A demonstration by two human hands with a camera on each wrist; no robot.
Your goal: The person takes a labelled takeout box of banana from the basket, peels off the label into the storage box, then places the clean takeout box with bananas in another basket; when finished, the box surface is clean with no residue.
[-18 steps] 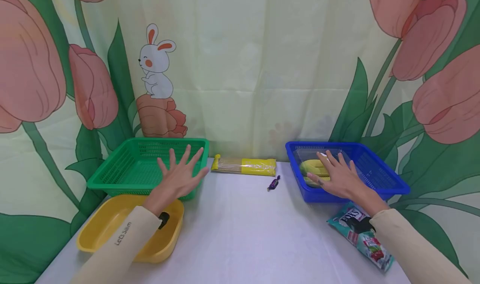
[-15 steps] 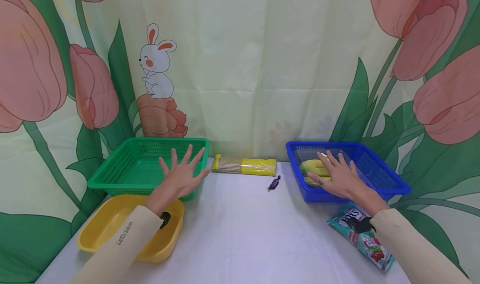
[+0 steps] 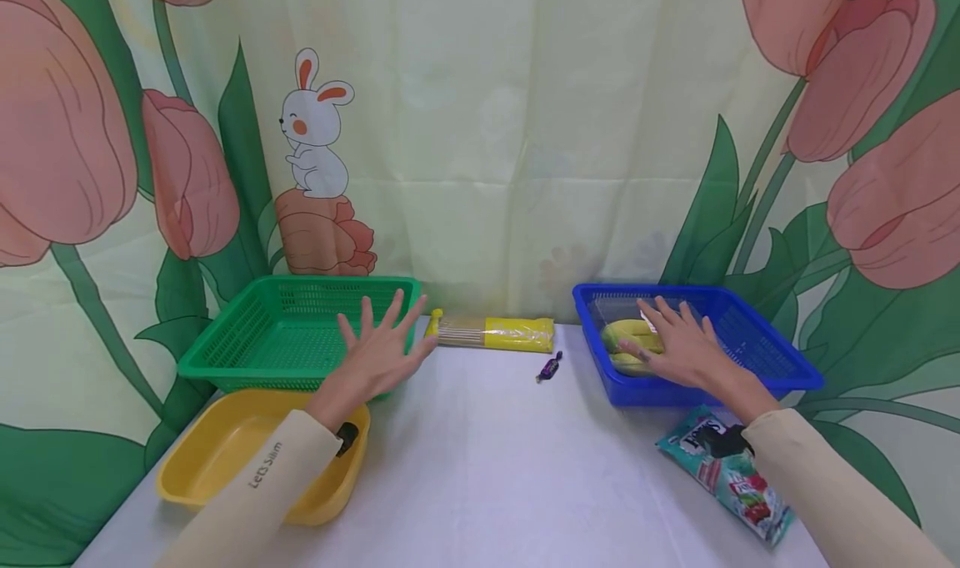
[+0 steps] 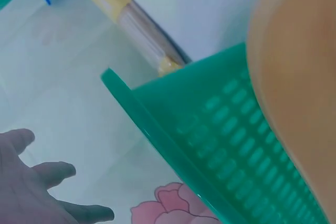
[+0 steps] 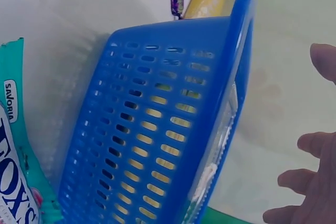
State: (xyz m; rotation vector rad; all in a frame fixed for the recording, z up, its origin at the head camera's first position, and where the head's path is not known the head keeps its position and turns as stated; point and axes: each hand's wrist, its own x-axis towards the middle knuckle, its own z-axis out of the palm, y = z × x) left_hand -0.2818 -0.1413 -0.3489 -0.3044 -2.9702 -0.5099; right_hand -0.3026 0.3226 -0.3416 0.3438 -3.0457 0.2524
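Note:
In the head view my left hand [image 3: 378, 359] is held with fingers spread over the right side of the green basket [image 3: 247, 376], holding nothing. My right hand [image 3: 682, 347], fingers also spread, hovers over the blue basket [image 3: 645, 394] and grips nothing. Inside that basket lies a clear pack with yellow-green, banana-like produce [image 3: 618, 334], partly covered by the hand. The left wrist view shows the left fingers [image 4: 55, 173] apart from the green basket's rim [image 4: 152, 142]; the right wrist view has the right fingers [image 5: 296, 181] beyond the blue rim.
A yellow basin [image 3: 217, 443] stands before the green basket, partly under the left sleeve. Between the baskets lie a yellow-ended pack of thin brown sticks [image 3: 517, 334] and a purple wrapped candy [image 3: 549, 366]. A teal FOX'S bag [image 3: 705, 459] lies near the right sleeve.
My left hand has shifted a little to the right, toward the green basket's right edge. The right hand has barely moved, and the objects stay where they were.

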